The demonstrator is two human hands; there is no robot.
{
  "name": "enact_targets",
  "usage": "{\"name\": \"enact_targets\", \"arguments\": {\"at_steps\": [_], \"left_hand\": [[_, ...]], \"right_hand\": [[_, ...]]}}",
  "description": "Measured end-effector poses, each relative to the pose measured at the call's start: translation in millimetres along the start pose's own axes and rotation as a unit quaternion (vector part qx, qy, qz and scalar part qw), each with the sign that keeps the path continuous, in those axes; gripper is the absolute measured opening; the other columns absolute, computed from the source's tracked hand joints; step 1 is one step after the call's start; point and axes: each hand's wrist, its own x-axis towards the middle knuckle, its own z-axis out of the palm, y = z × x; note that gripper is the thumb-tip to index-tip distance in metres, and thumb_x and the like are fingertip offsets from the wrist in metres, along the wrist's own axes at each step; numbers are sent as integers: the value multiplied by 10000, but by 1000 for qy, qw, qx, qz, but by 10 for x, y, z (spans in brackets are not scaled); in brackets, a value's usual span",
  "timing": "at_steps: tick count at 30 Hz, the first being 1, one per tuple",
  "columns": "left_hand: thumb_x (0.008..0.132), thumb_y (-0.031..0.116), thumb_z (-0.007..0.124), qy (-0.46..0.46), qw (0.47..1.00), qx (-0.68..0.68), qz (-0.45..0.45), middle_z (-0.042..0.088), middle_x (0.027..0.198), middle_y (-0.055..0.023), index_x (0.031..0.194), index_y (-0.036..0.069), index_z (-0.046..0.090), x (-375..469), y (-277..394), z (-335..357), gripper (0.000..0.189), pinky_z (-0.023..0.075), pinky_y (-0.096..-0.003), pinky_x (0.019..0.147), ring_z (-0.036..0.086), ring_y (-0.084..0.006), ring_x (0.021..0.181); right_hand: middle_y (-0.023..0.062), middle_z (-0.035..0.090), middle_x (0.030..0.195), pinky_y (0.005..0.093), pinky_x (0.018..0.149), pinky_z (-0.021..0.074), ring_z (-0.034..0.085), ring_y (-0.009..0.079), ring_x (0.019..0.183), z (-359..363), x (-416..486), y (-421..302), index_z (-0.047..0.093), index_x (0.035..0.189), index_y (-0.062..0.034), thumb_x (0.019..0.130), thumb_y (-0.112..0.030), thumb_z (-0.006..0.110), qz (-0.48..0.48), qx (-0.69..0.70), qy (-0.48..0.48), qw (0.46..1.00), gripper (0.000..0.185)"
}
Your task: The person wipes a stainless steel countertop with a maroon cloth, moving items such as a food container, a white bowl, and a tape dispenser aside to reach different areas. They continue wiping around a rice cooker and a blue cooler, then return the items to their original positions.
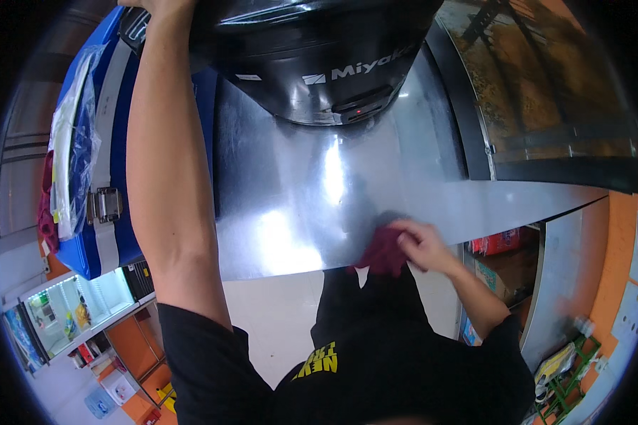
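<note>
My right hand point(422, 244) grips a dark red cloth point(383, 249) at the near edge of a shiny metal counter point(297, 186). Part of the cloth lies on the metal and part hangs over the edge. Ahead stands a black Miyako appliance point(319, 58) with a small red light near its base. My left arm reaches up past its left side. Only a little of my left hand point(135, 2) shows at the top rim, near a black part point(134, 26) that looks like a handle; its fingers are cut off by the picture's edge.
A blue cooler box point(122, 212) with a metal latch and a plastic-wrapped item stands at the left. A glass-fronted case point(542, 95) is at the right. Below the counter, a shelf holds a red package point(497, 241) and a cardboard box point(492, 279). A lit display case point(80, 313) stands lower left.
</note>
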Motion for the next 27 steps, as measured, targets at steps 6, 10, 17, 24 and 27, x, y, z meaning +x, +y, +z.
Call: {"name": "enact_targets", "arguments": {"at_steps": [6,10,17,24,27], "left_hand": [[824,385,690,-25,1000,15,-7,742,1032,-131,922,120,751,-197,-57,-327,289,380,-626,995,670,-321,1099],[826,360,669,-12,1000,8,-21,746,1026,-143,910,87,744,-330,-120,-385,296,390,-594,977,667,-331,1088],[852,515,541,-52,996,61,34,743,1201,-177,1237,230,760,-125,-512,-45,527,270,-651,1048,668,-372,1179],[873,540,526,-45,995,73,42,728,1246,-166,1283,237,738,0,-595,179,552,241,-703,1065,644,-387,1227],[886,549,517,-50,994,81,52,714,1275,-177,1305,238,725,33,-619,204,563,233,-715,1077,635,-395,1241]], "right_hand": [[208,566,1389,470,1085,430,543,305,1291,-591,507,391,539,1371,26,973,-150,603,-137,-244,369,886,440],[236,352,1614,651,1180,222,228,393,1537,-197,1234,212,409,1535,-10,1016,-391,535,39,-574,370,729,656],[233,505,1446,589,1119,275,380,380,1409,402,1576,-325,591,1392,-33,1010,-400,507,-140,-520,267,799,536],[87,560,1394,548,930,395,514,299,1231,133,1624,-93,678,1294,-144,986,-294,550,-35,-520,345,781,366],[87,581,1356,575,993,390,491,323,1261,296,1650,-128,706,1265,-216,990,-282,557,-199,-520,269,786,320]]}}
